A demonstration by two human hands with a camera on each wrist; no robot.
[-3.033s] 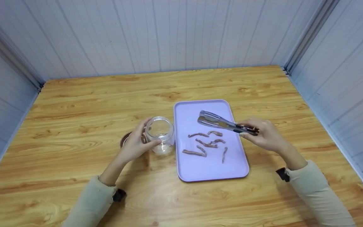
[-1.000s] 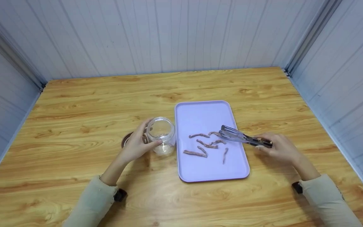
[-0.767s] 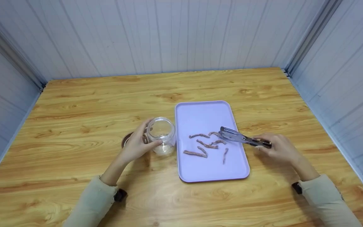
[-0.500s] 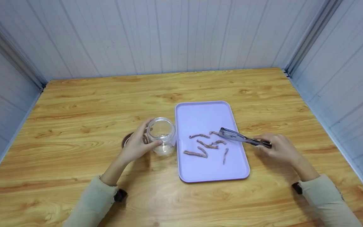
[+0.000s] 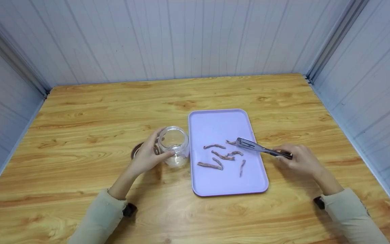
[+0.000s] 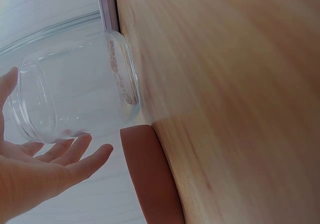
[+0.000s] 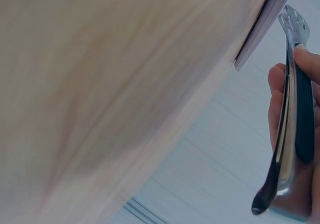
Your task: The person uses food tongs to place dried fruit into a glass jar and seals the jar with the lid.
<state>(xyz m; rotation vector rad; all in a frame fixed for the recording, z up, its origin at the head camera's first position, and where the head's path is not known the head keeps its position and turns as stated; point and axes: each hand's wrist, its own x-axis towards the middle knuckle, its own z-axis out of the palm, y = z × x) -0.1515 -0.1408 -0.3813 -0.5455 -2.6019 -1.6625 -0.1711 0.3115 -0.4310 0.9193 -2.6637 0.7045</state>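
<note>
My left hand [image 5: 146, 156] is wrapped round the neck of a clear jar [image 5: 173, 147], thumb at the front and fingers behind. The jar stands upright and uncapped against the tray's left side. In the left wrist view, a brownish strip [image 6: 117, 69] shows at its base. My right hand [image 5: 298, 158] grips metal tongs [image 5: 257, 147] with black handles. Their blades are squeezed together over the right end of one brown, dried, twisted strip [image 5: 231, 142] and hide that end. Several similar strips [image 5: 222, 156] lie on the lilac tray [image 5: 229, 184].
A brown lid [image 5: 134, 150] lies on the wooden table [image 5: 113, 108] left of the jar, partly hidden by my left hand. It is thick-edged in the left wrist view [image 6: 150, 174]. White panelled walls [image 5: 188, 40] stand behind and on both sides.
The tongs moved right and down from over the tray's upper part to the upper right strip, then their blades squeezed together and that strip shifted slightly. My left hand kept hold of the jar.
</note>
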